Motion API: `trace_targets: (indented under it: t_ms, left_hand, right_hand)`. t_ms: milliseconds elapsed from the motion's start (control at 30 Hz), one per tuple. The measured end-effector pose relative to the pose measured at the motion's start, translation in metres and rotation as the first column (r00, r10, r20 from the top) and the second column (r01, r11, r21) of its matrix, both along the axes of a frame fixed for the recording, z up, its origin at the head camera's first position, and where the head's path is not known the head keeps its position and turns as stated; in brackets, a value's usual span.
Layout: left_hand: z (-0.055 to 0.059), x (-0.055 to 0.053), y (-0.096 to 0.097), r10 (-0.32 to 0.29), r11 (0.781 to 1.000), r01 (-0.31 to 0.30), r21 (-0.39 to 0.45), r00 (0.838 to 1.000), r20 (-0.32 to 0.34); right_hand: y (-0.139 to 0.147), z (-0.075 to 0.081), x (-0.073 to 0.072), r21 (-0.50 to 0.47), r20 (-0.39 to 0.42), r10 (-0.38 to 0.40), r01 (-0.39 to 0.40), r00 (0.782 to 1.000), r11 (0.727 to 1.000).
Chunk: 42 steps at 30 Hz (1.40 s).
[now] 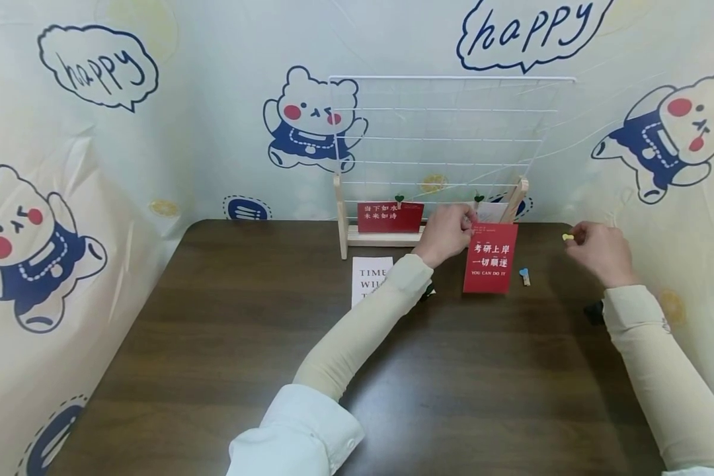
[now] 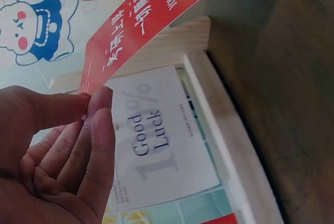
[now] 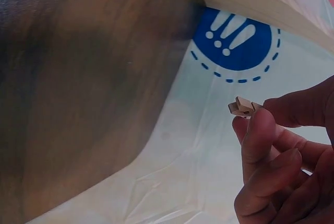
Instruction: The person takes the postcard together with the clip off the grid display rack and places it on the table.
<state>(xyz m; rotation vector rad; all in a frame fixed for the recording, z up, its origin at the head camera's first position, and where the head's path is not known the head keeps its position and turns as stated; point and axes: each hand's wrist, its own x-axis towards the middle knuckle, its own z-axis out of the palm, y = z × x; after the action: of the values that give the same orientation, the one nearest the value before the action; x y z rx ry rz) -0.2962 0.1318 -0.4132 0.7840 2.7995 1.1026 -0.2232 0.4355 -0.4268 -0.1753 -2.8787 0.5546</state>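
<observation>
My left hand (image 1: 443, 235) pinches a red card (image 1: 490, 264) with white lettering by its top edge, in front of the rack's right side. The left wrist view shows this red card (image 2: 125, 31) between thumb and fingertips. To its right, my right hand (image 1: 605, 254) holds a small clothespin with a yellow top (image 1: 568, 237) between thumb and fingers. In the right wrist view the wooden jaws of the clothespin (image 3: 243, 107) point away from the fingertips, gripping nothing. Behind the left hand, a white "Good Luck" card (image 2: 156, 145) hangs on the rack, partly hidden in the head view.
A white wire grid rack (image 1: 452, 79) stands on a wooden base (image 1: 381, 238) at the table's back. Another red card (image 1: 391, 221) hangs there from a green heart clip (image 1: 399, 198). A blue-topped clothespin (image 1: 525, 276) and a white card (image 1: 369, 274) lie on the table (image 1: 214, 370).
</observation>
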Motion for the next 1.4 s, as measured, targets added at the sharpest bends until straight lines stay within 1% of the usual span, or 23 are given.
trace_targets:
  t_ms: [67,100,267,367,600,733,833,1000,1133,1267,1400]
  left_hand:
    - [-0.004,0.0,0.001,0.001,1.0,-0.001,-0.011,1.0,-0.008]
    - [-0.006,0.0,0.001,0.005,1.0,-0.005,-0.012,1.0,0.0]
    - [-0.017,0.004,0.001,0.01,1.0,-0.009,-0.015,0.997,0.077]
    - [-0.022,0.005,0.001,0.007,1.0,-0.005,-0.02,0.995,0.1]
    - [-0.031,0.007,0.004,0.006,0.999,-0.002,-0.038,0.995,0.103]
    - [-0.038,0.008,0.005,0.008,0.997,-0.001,-0.074,0.996,0.086]
    - [-0.043,0.008,0.005,0.005,0.995,0.004,-0.105,0.997,0.079]
    - [-0.048,0.009,0.007,0.017,0.994,-0.003,-0.114,0.993,0.117]
    - [-0.051,0.009,0.009,0.012,0.994,0.001,-0.113,0.993,0.118]
    - [-0.053,0.009,0.01,-0.005,0.993,0.017,-0.117,0.995,0.099]
    - [-0.057,0.011,0.012,-0.002,0.989,0.016,-0.148,0.996,0.092]
  right_hand:
    - [0.002,-0.003,0.0,-0.001,0.008,0.001,-0.001,1.0,1.0]
    - [0.003,-0.005,0.0,-0.005,0.015,0.001,-0.001,1.0,1.0]
    - [0.009,-0.011,0.001,-0.011,0.041,0.002,-0.002,0.999,1.0]
    - [0.01,-0.015,0.002,-0.022,0.057,0.003,-0.001,0.998,1.0]
    - [0.012,-0.024,0.001,-0.026,0.14,-0.006,0.009,0.99,1.0]
    - [0.014,-0.028,0.0,-0.021,0.188,0.008,-0.005,0.982,1.0]
    - [0.015,-0.03,0.0,-0.026,0.233,0.028,-0.022,0.972,0.999]
    - [0.017,-0.035,0.0,-0.025,0.297,0.038,-0.032,0.954,0.999]
    - [0.019,-0.039,0.0,-0.007,0.32,0.033,-0.032,0.947,0.999]
    - [0.02,-0.039,0.001,0.002,0.321,0.033,-0.035,0.946,0.999]
    - [0.02,-0.039,0.002,-0.014,0.328,0.048,-0.046,0.943,0.999]
